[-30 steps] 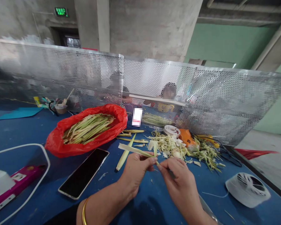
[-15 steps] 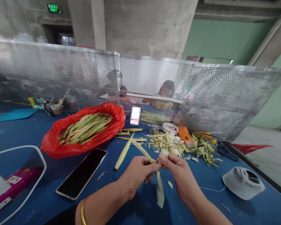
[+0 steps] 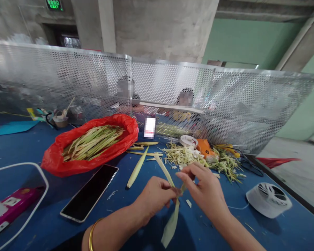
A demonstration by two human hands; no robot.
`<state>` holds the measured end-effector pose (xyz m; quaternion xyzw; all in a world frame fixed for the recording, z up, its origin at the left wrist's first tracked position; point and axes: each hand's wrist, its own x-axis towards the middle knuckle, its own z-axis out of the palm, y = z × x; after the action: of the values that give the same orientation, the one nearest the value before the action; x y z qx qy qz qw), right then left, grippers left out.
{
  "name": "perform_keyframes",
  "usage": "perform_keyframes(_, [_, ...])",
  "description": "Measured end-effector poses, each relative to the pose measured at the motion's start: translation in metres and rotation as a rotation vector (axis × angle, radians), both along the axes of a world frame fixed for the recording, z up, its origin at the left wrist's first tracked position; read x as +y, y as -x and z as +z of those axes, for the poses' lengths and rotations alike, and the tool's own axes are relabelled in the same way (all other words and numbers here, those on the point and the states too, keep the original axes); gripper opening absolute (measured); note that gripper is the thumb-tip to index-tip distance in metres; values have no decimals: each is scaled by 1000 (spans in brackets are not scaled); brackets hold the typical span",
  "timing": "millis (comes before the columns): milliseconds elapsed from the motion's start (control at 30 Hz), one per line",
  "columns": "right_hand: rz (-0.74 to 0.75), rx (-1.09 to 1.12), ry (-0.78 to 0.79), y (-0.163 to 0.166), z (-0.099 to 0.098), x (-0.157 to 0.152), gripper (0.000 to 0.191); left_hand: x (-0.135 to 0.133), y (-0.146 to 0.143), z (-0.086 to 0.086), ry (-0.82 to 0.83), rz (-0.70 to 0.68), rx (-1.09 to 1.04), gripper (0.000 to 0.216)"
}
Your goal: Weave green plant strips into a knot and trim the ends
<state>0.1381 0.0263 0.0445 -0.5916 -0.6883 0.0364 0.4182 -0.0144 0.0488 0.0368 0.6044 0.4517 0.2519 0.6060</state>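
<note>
Left hand (image 3: 157, 195): thumb and fingers pinching some long, flat, pale-green leaf strips (image 3: 170, 225)
Right hand (image 3: 202, 183): fingers bent right beside them, gripping or not, can't tell
Strips' spot: over the blue tabletop (image 3: 21, 153)
Mess: yellow-green shredded pile (image 3: 181, 155), just past the right hand

Head-worn view, forward and down, hands (image 3: 157, 195) near

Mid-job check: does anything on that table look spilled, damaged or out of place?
Mostly untidy: loose pale trimmings are strewn on the table, unlike the strips gathered in the red bag. One scrap lies apart near the right hand, and thread trails from the white spool. No obvious damage shows.
</note>
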Motion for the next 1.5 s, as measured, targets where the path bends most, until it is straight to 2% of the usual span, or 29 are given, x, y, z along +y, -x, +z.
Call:
perform_keyframes(100, [254,160,206,7,1,-2,14,-3,-2,-5,-57,-53,16,24])
perform_keyframes(167, [315,271,293,10,-3,-1,18,-4,-3,-8,-62,-91,19,22])
perform_keyframes(267, [268,366,297,12,-9,1,17,-5,-4,-11,-79,-110,49,21])
perform_keyframes(433, [155,401,153,15,-12,1,21,-4,-2,-10,-70,-159,0,18])
perform_keyframes(600, [141,340,96,22,-18,-3,20,-5,-1,-7,-177,-217,58,18])
perform_keyframes(700, [152,306,59,24,-23,-2,20,-7,-1,-5,-150,-219,14,23])
perform_keyframes(833, [175,288,55,21,-25,2,21,-9,-2,-8,-35,-172,-32,17])
perform_keyframes(900, [154,272,29,16,-24,4,15,-9,-4,-11,68,-151,-71,13])
perform_keyframes(1000, [33,236,-67,5,-19,4,16,-1,-4,-10,207,28,-239,19])
perform_keyframes(1067, [-32,226,-81,0,-16,3,22,7,-1,-3,261,154,-363,28])
perform_keyframes(1167, [-26,290,48,-1,-13,3,28,18,6,14,326,251,-450,43])
perform_keyframes(1300, [134,438,225,8,-16,6,30,26,10,28,348,276,-508,49])
perform_keyframes(1400, [209,496,278,14,-20,9,24,29,6,25,298,245,-515,39])
perform_keyframes(1500, [154,438,273,13,-24,10,21,34,2,16,265,267,-483,30])
